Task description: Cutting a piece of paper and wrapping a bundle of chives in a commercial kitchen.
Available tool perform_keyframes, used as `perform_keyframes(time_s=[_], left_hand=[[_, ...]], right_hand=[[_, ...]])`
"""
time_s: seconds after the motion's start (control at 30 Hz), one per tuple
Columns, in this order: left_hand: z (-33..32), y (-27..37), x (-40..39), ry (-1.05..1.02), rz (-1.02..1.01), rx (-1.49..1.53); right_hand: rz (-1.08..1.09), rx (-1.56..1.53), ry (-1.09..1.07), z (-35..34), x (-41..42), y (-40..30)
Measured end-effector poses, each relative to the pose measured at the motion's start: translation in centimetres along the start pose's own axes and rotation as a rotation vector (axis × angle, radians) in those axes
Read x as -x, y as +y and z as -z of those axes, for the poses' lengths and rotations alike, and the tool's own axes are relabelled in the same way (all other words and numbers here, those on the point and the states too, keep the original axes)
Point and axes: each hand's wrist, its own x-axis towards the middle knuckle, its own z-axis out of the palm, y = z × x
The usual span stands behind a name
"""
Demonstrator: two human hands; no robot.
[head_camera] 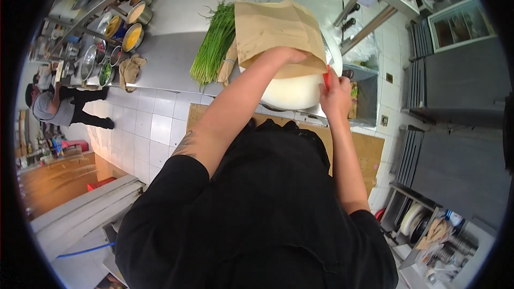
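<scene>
My left hand (290,54) reaches into the mouth of a brown paper bag (279,24). Its fingers are partly hidden in the paper, so I cannot tell whether they grip it. The bag lies over a round white cutting board (295,92), with its mouth facing me. At the board's right edge, my right hand (336,96) is closed around a red-handled tool (327,78); the tool's working end is not clear. Left of the bag lies a large bunch of long green chives or scallions (215,44), beside a narrow roll of brown paper (228,64).
Steel containers of sauces (132,38) and a crumpled brown cloth (131,70) stand at the left of the steel table (172,12). A steel shelf post (367,30) rises at right. Another person (60,104) stands far left. Cardboard (361,154) covers the floor by me.
</scene>
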Motion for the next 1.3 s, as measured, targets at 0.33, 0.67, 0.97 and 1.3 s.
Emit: perform_keyframes(time_s=[0.33, 0.67, 0.97, 1.3], left_hand=[[-0.5, 0.4, -2.3, 0.055, 0.028, -0.179], [0.3, -1.4, -0.6, 0.167, 0.132, -0.275], [-2.2, -3.5, 4.2, 0.256, 0.068, -0.419], [-2.9, -6.5, 6.1, 0.316, 0.025, 1.361]], right_hand=[[-0.122, -0.185, -0.091, 5.8, 3.8, 3.8], [-0.298, -0.439, -0.536, 21.2, 14.1, 0.1], [-0.280, -0.534, -0.335, 4.9, 8.4, -2.9], [-0.217, -0.331, -0.100, -1.0, 7.4, -6.7]])
